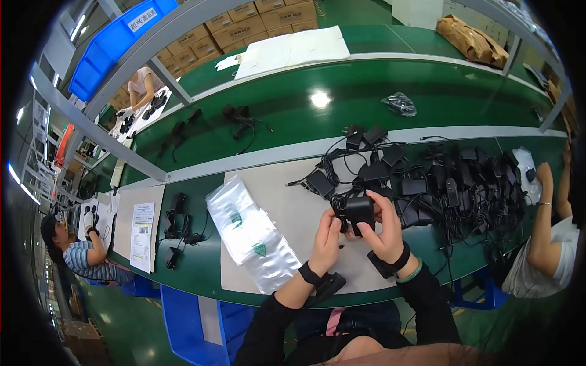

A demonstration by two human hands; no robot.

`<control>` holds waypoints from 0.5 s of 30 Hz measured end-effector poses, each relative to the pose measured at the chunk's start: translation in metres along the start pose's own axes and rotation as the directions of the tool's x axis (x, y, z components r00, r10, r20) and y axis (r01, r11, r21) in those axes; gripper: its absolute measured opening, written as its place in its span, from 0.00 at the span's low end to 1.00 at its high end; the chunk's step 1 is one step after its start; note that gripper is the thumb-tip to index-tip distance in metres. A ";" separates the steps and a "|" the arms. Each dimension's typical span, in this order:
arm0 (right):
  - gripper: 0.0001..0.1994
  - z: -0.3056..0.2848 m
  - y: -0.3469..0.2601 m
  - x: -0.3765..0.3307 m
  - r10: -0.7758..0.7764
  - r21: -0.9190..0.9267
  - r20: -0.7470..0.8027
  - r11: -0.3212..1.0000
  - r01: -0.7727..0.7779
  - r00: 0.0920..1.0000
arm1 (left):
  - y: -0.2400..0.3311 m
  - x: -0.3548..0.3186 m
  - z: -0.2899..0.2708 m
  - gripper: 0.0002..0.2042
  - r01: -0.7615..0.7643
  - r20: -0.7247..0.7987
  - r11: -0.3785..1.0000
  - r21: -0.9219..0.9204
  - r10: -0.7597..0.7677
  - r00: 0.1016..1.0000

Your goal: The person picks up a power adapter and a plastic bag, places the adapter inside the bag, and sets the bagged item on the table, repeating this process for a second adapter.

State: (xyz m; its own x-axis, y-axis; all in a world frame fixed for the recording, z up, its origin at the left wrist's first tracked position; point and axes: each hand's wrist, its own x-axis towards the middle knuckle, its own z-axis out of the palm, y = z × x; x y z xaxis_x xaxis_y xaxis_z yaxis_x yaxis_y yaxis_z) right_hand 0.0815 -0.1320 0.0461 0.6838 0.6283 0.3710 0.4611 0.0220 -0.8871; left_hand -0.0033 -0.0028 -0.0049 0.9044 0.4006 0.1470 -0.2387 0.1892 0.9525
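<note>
- Head view: your left hand (326, 239) and your right hand (386, 229) are both closed around one small black plastic power adapter (358, 211). You hold it up just above the pale grey work mat (293, 207), near the middle of the picture.
- Its thin black cord (339, 206) is bunched up at 9 o'clock from the adapter, under your left thumb.
- A big heap of black adapters and tangled cords (452, 183) lies at 2 o'clock from your hands, very near.
- This could go wrong: the cord could catch on the heap and pull other adapters along, because the cords are all mixed up. The adapter could also slip, because you hold it by its edges.
- A stack of clear plastic bags with a small green mark (250, 235) lies flat at 9 o'clock from your hands. I cannot see anything inside them.
- A blue plastic bin (116, 46) sits on a high rack at 11 o'clock. You cannot see what is in it.
- Brown cardboard boxes (244, 24) stand shut at 12 o'clock.
</note>
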 end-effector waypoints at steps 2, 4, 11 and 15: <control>0.27 0.006 0.006 -0.003 -0.013 0.025 -0.073 1.000 0.015 0.997 | 0.000 -0.001 0.001 0.15 -0.004 -0.018 1.000 0.005 0.004 1.000; 0.27 0.009 0.007 -0.003 -0.019 0.036 -0.108 0.999 0.023 0.994 | 0.003 -0.002 0.004 0.15 -0.013 -0.044 1.000 0.013 0.013 0.999; 0.27 0.003 0.006 0.001 -0.237 -0.189 -0.068 0.957 0.220 0.969 | 0.007 -0.005 0.001 0.17 -0.019 -0.046 0.964 0.265 0.033 0.998; 0.28 0.006 0.007 -0.002 -0.354 -0.294 -0.072 0.901 0.319 0.932 | 0.007 -0.006 0.005 0.18 -0.045 -0.066 0.949 0.313 0.069 0.995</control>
State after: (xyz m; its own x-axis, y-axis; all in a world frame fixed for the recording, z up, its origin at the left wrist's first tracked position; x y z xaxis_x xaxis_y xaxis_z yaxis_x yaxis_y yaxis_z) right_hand 0.0800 -0.1285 0.0375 0.5152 0.5216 0.6800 0.7999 -0.0078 -0.6000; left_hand -0.0091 -0.0085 0.0017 0.8606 0.4706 0.1945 -0.1564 -0.1194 0.9805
